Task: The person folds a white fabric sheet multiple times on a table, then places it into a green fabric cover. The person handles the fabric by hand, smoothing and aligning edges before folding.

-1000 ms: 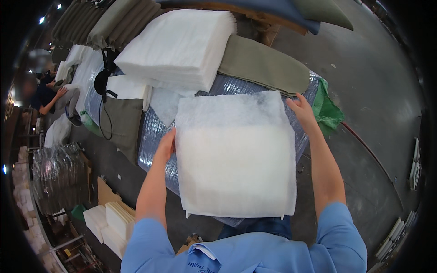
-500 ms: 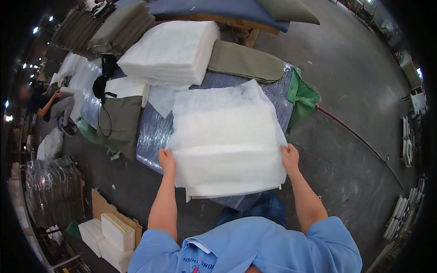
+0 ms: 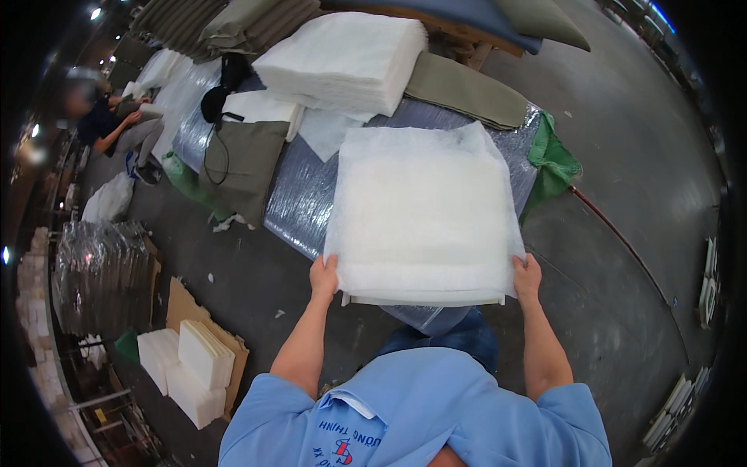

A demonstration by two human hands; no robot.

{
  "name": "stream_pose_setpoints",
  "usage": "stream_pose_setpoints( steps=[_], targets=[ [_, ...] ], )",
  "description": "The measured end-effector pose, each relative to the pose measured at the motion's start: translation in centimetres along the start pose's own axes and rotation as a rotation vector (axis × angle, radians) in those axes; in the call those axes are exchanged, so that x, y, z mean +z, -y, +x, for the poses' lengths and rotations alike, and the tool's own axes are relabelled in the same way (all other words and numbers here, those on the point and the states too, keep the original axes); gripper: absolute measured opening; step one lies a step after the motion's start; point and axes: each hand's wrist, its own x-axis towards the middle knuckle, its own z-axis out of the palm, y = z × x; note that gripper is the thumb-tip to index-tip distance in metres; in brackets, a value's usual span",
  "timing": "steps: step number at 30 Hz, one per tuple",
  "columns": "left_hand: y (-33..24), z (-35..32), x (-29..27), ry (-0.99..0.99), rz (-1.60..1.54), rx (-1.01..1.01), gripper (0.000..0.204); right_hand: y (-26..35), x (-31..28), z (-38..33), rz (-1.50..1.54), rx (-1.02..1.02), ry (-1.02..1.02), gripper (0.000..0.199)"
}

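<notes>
White wadding pad (image 3: 424,218) gripped at near corners, pinched by left hand (image 3: 324,276) and right hand (image 3: 527,277), above silver foil sheet (image 3: 303,194).

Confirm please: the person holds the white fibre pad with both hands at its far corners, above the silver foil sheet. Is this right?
Not quite. In the head view the left hand and the right hand grip the white fibre pad at its near corners, the ones closest to the person, not the far ones. It is above the silver foil sheet.

The white wadding sheet (image 3: 424,218) hides the fingertips of both hands and much of the silvery foil sheet (image 3: 299,194), while the distant seated person (image 3: 101,117) is blurred.
</notes>
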Motion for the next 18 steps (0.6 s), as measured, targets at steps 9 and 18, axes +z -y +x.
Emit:
stream_pose_setpoints(
  steps=[9,18],
  targets=[
    [-0.5,-2.5,-0.4,0.127,-0.027,-0.150,0.022,-0.1,-0.2,-1.9,0.066,-0.046,0.064,0.027],
    [-1.1,-0.2,-2.2,0.240,0.033,-0.198,0.024,-1.1,-0.8,-1.5,-0.033,0.031,0.154,0.031]
  ],
)
